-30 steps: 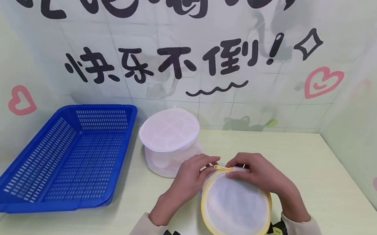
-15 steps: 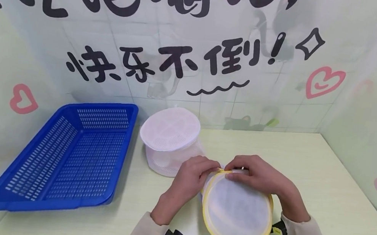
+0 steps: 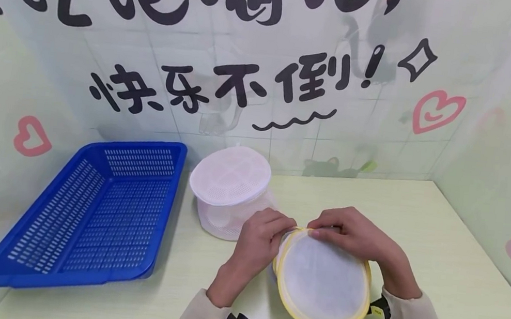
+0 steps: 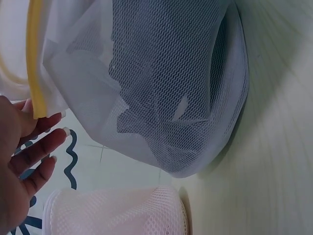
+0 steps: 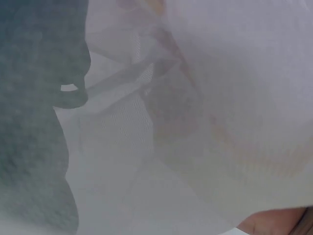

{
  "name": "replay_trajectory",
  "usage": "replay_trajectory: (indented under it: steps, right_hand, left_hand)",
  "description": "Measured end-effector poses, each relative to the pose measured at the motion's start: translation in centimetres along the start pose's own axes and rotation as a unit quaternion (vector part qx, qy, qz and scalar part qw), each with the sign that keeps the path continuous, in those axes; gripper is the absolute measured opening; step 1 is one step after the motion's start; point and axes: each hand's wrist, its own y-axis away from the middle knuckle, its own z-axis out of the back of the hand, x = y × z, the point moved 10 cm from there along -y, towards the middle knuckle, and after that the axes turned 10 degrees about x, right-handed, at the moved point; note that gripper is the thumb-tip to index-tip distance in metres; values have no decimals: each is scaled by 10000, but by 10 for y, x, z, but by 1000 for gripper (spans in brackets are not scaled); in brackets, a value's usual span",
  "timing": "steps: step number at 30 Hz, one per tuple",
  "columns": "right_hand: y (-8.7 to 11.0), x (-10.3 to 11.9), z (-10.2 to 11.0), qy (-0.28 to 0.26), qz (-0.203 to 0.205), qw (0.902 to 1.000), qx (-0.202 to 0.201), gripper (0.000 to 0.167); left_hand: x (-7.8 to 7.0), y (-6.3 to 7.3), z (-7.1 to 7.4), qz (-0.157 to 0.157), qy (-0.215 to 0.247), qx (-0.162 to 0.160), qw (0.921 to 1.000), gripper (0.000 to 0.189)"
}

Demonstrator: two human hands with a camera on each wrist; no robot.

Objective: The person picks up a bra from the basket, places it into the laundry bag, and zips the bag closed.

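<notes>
A white mesh laundry bag (image 3: 324, 281) with yellow trim stands tilted on the table, its round top turned to me. My left hand (image 3: 258, 240) pinches the yellow edge at the bag's upper left, where the zipper pull is covered by the fingers. In the left wrist view, thumb and index of the left hand (image 4: 22, 142) meet at the end of the yellow strip, above the bag's grey mesh side (image 4: 161, 73). My right hand (image 3: 352, 234) grips the top rim just beside it, thumb in front. White fabric (image 5: 195, 147) fills most of the right wrist view.
A pale pink mesh bag (image 3: 230, 175) with a round lid stands behind the left hand. At the left is a large blue perforated basket (image 3: 127, 219). The table (image 3: 450, 263) meets printed walls at the back and right.
The yellow zipper pull showed between the hands a second ago; now the left fingers have come down over it and pinch the edge. The bag has shifted slightly right.
</notes>
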Motion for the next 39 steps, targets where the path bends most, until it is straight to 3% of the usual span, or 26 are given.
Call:
replay_trajectory:
  steps: [6, 13, 32, 39]
  right_hand:
    - [3, -1, 4, 72, -39, 9999, -80, 12]
    - [8, -8, 11, 124, -382, 9987, -312, 12]
    - [10, -9, 19, 265, -370, 9973, -579, 11]
    - [23, -23, 33, 327, -1061, 9889, -985, 11]
  left_hand:
    - [-2, 1, 2, 52, -73, -134, 9999, 13]
    - [-1, 2, 7, 15, -116, -329, 9994, 7]
    - [-2, 1, 7, 7, -271, -302, 9992, 9]
    - [1, 3, 15, 25, -207, -520, 9984, 6]
